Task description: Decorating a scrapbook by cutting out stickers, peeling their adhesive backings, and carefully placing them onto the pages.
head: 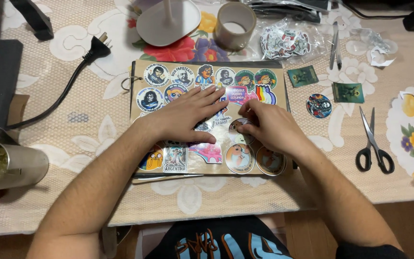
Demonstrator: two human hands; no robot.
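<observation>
Album: a ring-bound sticker album (pixel 142 103) lies open in the middle of the table (pixel 63 86), its tan page covered with stickers.
Left hand: the left hand (pixel 185 115) lies flat on the page, fingers spread and pointing right, holding nothing.
Right hand: the right hand (pixel 269 127) has its fingertips bunched on a round sticker (pixel 238 129) mid-page; whether it pinches the edge cannot be told.
Labels: round portrait stickers along the far edge, a pink rectangular one by a rainbow one, round cartoon stickers near right.
Count: two green square stickers (pixel 348 92) and one round sticker right of the album; one pair of scissors (pixel 372 144); one tape roll (pixel 235 25).
Hidden: stickers under both hands; a bag of stickers (pixel 286 42) too jumbled to count; metal cup (pixel 13 165) cut off at left.
</observation>
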